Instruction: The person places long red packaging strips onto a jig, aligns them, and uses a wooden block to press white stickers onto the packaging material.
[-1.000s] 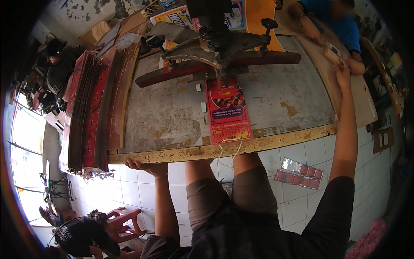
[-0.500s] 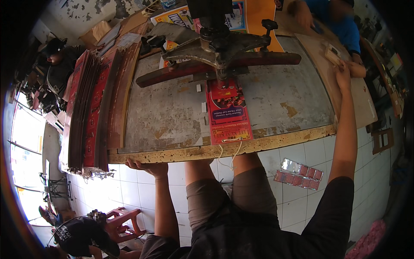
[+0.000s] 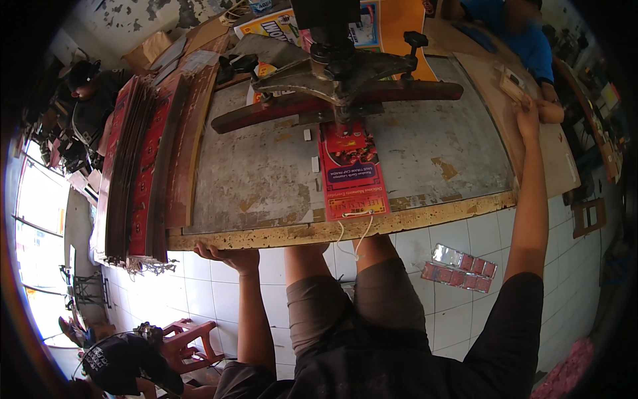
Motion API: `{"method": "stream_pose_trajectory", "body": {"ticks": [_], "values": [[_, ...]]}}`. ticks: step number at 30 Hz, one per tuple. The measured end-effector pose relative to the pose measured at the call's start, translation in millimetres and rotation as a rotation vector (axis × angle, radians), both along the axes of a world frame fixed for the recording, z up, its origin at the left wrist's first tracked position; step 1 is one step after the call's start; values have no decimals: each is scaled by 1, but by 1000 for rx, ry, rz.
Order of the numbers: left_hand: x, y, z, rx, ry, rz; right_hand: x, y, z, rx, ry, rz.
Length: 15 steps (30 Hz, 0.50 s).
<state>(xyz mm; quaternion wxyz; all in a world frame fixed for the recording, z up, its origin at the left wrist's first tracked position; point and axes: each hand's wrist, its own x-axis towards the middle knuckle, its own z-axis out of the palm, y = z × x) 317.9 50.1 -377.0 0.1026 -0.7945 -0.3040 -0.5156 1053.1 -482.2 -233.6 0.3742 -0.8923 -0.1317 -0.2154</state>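
Observation:
A long red printed card hanger (image 3: 353, 179) with a white cord loop (image 3: 353, 247) lies on a worn grey press table (image 3: 259, 173), its cord hanging over the front edge. Above its far end is a dark metal press arm (image 3: 332, 76) with a long red-brown bar (image 3: 279, 110). My left hand (image 3: 229, 258) grips the table's wooden front edge (image 3: 279, 234) from below, fingers bent. At the far right, my right hand (image 3: 528, 120) has its fingers closed at the near end of a small tan box (image 3: 512, 84); its fingertips are partly hidden.
Tall stacks of red printed sheets (image 3: 143, 179) stand along the left side. A co-worker in blue (image 3: 541, 56) sits at the far right, an arm near my right hand. Another person (image 3: 126, 362) is at lower left by a red stool (image 3: 186, 342). Foil packs (image 3: 458, 269) lie on the tiled floor.
The co-worker's hand at the far right has drawn back, and a dark blue piece shows more fully there. My hands, the card hanger and the press arm stay practically in place.

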Motion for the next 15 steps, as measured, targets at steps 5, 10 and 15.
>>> {"method": "stream_pose_trajectory", "body": {"ticks": [5, 10, 15], "values": [[-4, 1, 1, 43, -25, 5, -5, 9, -7, -22, 26, -35], [12, -5, 3, 51, -40, -10, 13, -30, 3, 61, -60, -137], [-9, -12, 10, -11, -14, 1, -67, 14, 41, 179, -61, -167]]}}
